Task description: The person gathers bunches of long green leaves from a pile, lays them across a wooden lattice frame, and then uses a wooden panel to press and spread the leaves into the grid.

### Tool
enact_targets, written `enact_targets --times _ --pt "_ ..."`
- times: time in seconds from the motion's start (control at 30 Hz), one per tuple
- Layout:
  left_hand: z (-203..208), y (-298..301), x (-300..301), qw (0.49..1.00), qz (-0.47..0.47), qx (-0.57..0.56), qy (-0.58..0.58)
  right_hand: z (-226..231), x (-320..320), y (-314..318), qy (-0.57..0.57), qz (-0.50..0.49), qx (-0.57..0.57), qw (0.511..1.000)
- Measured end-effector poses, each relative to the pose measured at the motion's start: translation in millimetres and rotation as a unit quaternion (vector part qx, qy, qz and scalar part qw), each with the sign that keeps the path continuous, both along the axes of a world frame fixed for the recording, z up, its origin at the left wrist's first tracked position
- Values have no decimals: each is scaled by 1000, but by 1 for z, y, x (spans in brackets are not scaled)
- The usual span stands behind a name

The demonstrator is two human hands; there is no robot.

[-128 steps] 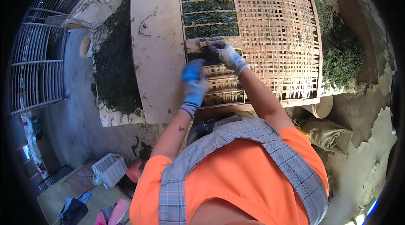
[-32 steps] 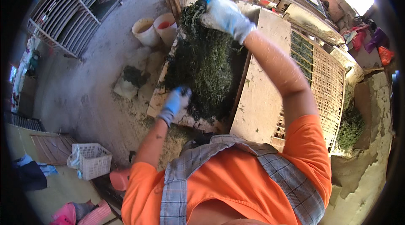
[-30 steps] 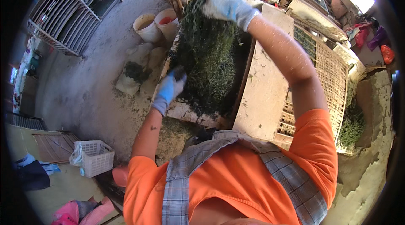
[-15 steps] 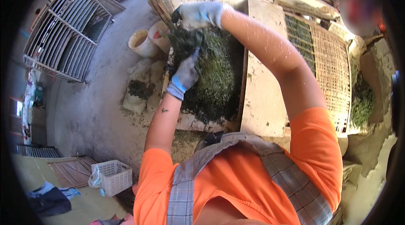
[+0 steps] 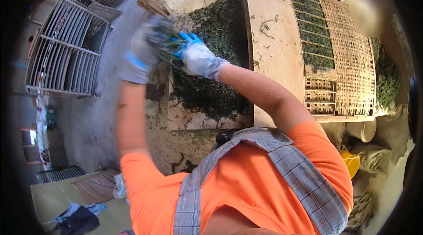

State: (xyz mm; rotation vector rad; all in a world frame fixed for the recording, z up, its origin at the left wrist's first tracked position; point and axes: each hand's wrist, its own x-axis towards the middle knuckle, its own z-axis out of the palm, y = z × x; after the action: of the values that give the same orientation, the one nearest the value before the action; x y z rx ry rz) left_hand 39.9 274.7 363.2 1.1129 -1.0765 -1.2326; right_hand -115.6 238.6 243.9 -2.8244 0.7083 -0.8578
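Note:
A heap of dark green leafy strands [image 5: 211,94] lies in the wooden bin [image 5: 202,122] before me. At the bin's left edge, a loose clump of green strands [image 5: 167,43] is between my two gloved hands. My left hand [image 5: 140,54], in a grey glove, is beside the clump; motion smears its fingers, so its grip cannot be told. My right hand [image 5: 196,56], in a white glove with blue fingertips, touches the clump's right side, fingers stretched and apart.
Right of the bin lies a pale board [image 5: 275,36] with scattered strands, then a woven bamboo rack [image 5: 348,58] over more green strands. Slatted metal racks [image 5: 66,58] stand on the floor at left. A yellow container [image 5: 350,162] and a blurred person [image 5: 372,5] are at right.
My left hand has swung left and up, away from the heap. My right hand has come down and nearer to me, now beside the clump. The head view has shifted.

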Motion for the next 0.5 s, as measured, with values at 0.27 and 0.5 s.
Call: enact_targets --times 0.27,0.5 --pt "260 -43 155 959 -108 -81 -249 -150 -31 49 91 11 114 989" --pt "116 -28 100 968 15 -106 -225 -133 -68 -15 107 35 351 929"
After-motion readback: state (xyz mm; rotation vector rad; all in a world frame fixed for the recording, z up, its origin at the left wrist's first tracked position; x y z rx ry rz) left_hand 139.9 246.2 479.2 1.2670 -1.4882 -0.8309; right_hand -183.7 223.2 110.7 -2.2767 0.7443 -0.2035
